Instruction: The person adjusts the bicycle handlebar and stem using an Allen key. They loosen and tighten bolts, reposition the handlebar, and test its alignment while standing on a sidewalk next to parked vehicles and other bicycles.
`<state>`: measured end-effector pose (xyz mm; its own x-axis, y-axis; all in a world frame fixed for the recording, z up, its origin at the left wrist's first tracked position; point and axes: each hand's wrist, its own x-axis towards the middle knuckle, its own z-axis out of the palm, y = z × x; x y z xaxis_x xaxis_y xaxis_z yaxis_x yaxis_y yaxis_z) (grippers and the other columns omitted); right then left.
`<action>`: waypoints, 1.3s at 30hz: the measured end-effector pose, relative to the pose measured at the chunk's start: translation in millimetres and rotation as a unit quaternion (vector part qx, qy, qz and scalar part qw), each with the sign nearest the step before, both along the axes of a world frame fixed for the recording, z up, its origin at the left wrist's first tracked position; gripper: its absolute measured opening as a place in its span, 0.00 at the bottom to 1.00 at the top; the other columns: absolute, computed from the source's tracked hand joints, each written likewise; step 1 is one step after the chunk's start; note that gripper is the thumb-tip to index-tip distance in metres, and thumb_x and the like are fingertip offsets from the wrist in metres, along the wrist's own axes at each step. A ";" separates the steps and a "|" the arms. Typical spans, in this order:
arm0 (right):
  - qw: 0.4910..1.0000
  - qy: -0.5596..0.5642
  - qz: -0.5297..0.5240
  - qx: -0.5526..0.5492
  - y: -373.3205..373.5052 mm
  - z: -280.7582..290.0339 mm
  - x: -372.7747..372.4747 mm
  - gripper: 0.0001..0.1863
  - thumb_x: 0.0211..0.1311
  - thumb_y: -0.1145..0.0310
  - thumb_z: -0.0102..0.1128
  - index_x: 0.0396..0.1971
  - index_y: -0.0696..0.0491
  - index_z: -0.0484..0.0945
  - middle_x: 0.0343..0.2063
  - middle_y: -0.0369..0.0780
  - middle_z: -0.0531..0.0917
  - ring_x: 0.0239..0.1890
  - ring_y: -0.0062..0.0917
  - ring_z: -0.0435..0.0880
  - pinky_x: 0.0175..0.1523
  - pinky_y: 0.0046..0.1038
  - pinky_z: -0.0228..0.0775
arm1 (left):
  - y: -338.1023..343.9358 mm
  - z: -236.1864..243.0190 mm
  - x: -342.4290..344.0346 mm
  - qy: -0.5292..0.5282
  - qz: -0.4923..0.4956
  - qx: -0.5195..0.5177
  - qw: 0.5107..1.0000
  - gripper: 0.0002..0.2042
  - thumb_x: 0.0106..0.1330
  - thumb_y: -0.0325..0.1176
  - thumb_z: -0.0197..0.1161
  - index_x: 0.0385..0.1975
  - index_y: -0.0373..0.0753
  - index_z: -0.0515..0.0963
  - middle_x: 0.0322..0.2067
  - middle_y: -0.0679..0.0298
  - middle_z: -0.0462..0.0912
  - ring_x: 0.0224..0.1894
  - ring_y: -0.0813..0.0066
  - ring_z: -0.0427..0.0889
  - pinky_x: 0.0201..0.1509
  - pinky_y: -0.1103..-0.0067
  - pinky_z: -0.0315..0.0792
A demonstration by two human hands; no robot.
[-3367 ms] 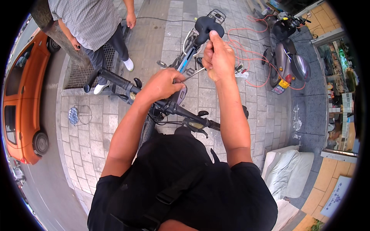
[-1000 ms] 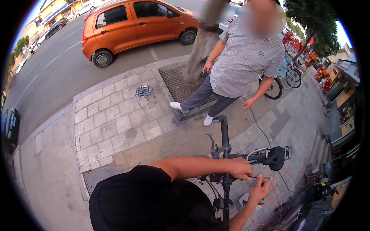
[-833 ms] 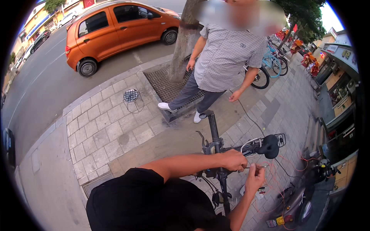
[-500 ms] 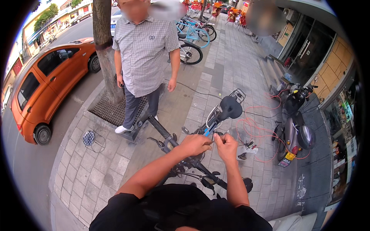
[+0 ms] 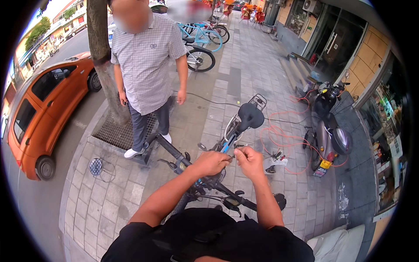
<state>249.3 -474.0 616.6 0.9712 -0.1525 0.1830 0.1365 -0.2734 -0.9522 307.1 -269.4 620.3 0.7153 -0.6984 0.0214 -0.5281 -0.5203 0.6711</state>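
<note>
Over the handlebar (image 5: 175, 153) of a bicycle, my left hand (image 5: 212, 163) and my right hand (image 5: 250, 161) are held close together, fingertips almost meeting. Both have their fingers closed in a pinch. Something small and thin seems to be between the fingertips, too small to name. Behind the hands runs the blue frame (image 5: 228, 145), leading to the black saddle (image 5: 250, 116) and a rear rack (image 5: 258, 101). Brake levers and cables cluster below my wrists, partly hidden by my forearms.
A person (image 5: 146, 65) stands at the front left near a tree (image 5: 99, 39). A small round-seated stool (image 5: 96, 167) is on the paving. An orange hose (image 5: 279, 135) trails toward a parked scooter (image 5: 324, 139) at right. An orange car (image 5: 52, 105) stands left; more bicycles (image 5: 198, 37) stand behind.
The whole view has shifted a little, so the surroundings sit farther left. My hands stay pinched close together above the handlebar, with the right fingers slightly re-angled.
</note>
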 end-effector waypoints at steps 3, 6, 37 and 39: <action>0.999 -0.018 -0.036 -0.017 9.3 -4.0 2.5 0.09 0.71 0.68 0.71 0.38 0.60 0.85 0.31 0.34 0.87 0.28 0.13 0.79 0.33 0.22 0.73 | 0.2 8.3 0.3 0.000 0.018 -0.010 1.000 0.13 0.71 0.47 0.65 0.45 0.47 0.88 0.39 0.56 0.90 0.44 0.48 0.88 0.47 0.56 0.78; 0.997 0.023 -0.027 0.063 8.3 11.2 3.4 0.09 0.70 0.68 0.72 0.40 0.59 0.86 0.32 0.33 0.87 0.29 0.14 0.80 0.35 0.22 0.73 | 3.2 1.5 2.3 -0.018 0.013 0.024 0.999 0.14 0.72 0.48 0.65 0.45 0.48 0.88 0.38 0.56 0.90 0.44 0.49 0.88 0.47 0.57 0.79; 0.979 0.185 0.016 0.083 -23.5 49.8 34.0 0.13 0.76 0.60 0.66 0.46 0.56 0.85 0.20 0.30 0.75 0.16 0.12 0.69 0.20 0.21 0.62 | 5.8 -43.9 2.2 0.032 0.006 -0.035 0.999 0.13 0.72 0.46 0.64 0.47 0.51 0.89 0.40 0.56 0.91 0.46 0.48 0.89 0.49 0.56 0.80; 0.989 0.122 0.081 -0.016 -29.8 63.2 38.2 0.13 0.76 0.63 0.67 0.48 0.58 0.86 0.26 0.30 0.80 0.25 0.13 0.76 0.29 0.20 0.69 | 9.7 -31.4 10.7 0.029 0.004 -0.018 0.999 0.12 0.72 0.46 0.64 0.46 0.51 0.90 0.40 0.56 0.91 0.46 0.48 0.89 0.49 0.56 0.80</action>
<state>287.5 -503.7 679.8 0.9982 0.0113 -0.0585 -0.0525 -0.2973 -0.9533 317.8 -259.7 589.0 0.7211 -0.6928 0.0041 -0.4835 -0.4990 0.7192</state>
